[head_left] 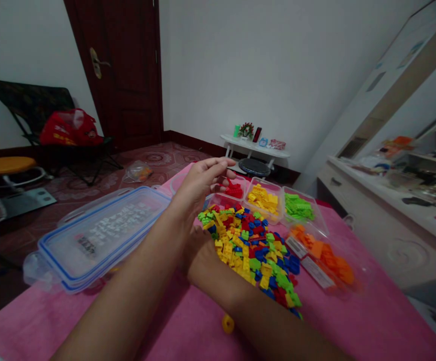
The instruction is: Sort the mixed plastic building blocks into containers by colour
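Note:
My left hand (209,176) hangs over the clear compartment of red bricks (234,189), its fingers loosely curved and apart, and nothing shows in them. Beneath it crosses my right hand (199,248), low at the left edge of a pile of mixed toy building bricks (255,250). The left forearm covers the right hand's fingers, so their grip is hidden. Yellow bricks (263,199) and green bricks (298,206) fill neighbouring clear compartments. Orange bricks (323,253) lie in a clear container to the right.
A clear lidded box with blue edging (108,235) lies on the pink cloth (368,311) at left. One yellow round piece (228,323) sits near the right forearm. Beyond are a white side table (253,145), a folding chair (33,108) and a cabinet (394,225).

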Available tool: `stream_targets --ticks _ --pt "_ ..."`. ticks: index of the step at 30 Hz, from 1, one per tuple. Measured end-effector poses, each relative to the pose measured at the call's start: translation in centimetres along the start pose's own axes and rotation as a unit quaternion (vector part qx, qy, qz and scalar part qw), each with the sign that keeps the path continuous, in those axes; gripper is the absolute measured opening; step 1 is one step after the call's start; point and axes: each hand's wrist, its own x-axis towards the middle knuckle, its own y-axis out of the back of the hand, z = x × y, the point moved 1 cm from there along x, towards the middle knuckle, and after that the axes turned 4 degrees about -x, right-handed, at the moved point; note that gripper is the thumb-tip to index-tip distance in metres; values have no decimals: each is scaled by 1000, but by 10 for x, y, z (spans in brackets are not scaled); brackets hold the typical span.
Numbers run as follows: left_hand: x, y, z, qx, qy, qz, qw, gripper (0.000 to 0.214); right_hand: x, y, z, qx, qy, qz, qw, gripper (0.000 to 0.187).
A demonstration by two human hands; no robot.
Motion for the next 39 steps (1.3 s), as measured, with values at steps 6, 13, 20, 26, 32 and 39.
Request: stream_targets --ticks 6,13,20,26,32,39 --pt "4 -1 -10 66 -1 7 998 18 -32 24 26 -33 -1 7 999 24" --pt "8 1 -15 108 -10 47 993 13 -58 65 72 -61 -104 -50 991 21" --pt "7 1 -10 85 -17 40 995 14 -25 70 94 -28 -97 39 994 29" --pt "8 4 -9 77 -24 32 996 14 17 24 107 25 -27 21 999 49" --pt "9 5 -8 76 -10 33 997 16 27 21 114 69 -10 21 997 35" --pt "6 2 -8 73 -18 31 997 15 25 29 103 28 -47 112 992 22"
